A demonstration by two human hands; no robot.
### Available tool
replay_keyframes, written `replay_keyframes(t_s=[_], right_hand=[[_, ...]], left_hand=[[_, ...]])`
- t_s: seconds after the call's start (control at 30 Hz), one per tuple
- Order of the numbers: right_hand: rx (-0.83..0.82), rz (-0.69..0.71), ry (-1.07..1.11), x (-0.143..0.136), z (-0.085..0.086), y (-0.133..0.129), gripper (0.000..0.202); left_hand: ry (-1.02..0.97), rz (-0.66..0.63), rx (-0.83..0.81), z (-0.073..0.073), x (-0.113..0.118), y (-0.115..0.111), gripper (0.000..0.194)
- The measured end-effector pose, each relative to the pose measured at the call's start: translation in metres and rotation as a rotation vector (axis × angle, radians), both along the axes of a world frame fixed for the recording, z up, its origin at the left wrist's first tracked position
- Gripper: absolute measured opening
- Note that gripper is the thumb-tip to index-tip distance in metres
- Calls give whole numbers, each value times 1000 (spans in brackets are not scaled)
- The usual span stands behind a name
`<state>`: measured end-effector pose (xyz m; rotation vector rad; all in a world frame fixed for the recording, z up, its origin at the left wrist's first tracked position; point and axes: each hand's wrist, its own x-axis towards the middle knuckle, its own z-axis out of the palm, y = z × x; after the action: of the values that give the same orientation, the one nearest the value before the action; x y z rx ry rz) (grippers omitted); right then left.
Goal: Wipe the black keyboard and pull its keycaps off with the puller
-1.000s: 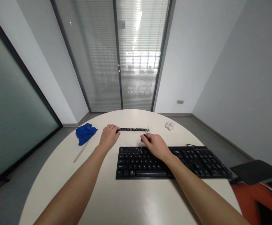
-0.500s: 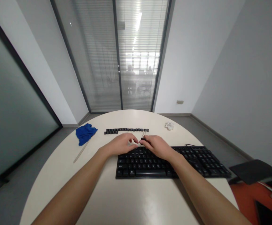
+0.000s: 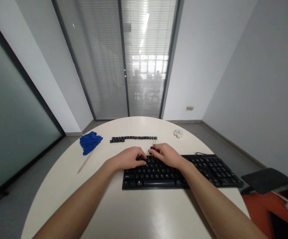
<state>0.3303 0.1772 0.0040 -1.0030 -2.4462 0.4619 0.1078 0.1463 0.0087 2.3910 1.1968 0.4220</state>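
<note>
A black keyboard (image 3: 162, 183) lies on the white round table (image 3: 124, 212). Over its upper rows, my right hand (image 3: 168, 154) pinches a wire keycap puller (image 3: 152, 148) by its dark middle. Thin wire loops stick out of the puller at both ends, the lower ones reaching down to the keys. My left hand (image 3: 127, 157) rests on the keyboard's upper left, thumb and fingers apart, beside the puller; some keys are hidden beneath it. Beyond the hands, loose black keycaps (image 3: 131, 137) lie in a long row, with a shorter row at its left end.
A blue cloth (image 3: 90, 142) lies at the table's left, by a thin pale stick (image 3: 85, 162). Crumpled white material (image 3: 178, 133) sits at the far right. The keyboard's cable leaves its back edge. An orange chair (image 3: 260, 212) holding dark objects stands at the right.
My left hand has come down onto the upper left keys. The puller in my right hand has tilted slightly and shifted a little to the right.
</note>
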Motion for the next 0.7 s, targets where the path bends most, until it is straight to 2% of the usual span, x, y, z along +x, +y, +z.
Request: replay_keyframes(t_s=[0.17, 0.33, 0.5, 0.7], right_hand=[[-77, 7, 68, 0, -8, 6, 39], [-120, -31, 108, 2, -13, 8, 41], [-82, -22, 99, 3, -14, 8, 42], [-53, -38, 70, 3, -12, 8, 43]], left_hand=[[12, -12, 39, -3, 2, 0, 22], [27, 33, 60, -5, 6, -1, 22], [0, 127, 46, -8, 10, -1, 20], [22, 80, 87, -1, 15, -6, 16]])
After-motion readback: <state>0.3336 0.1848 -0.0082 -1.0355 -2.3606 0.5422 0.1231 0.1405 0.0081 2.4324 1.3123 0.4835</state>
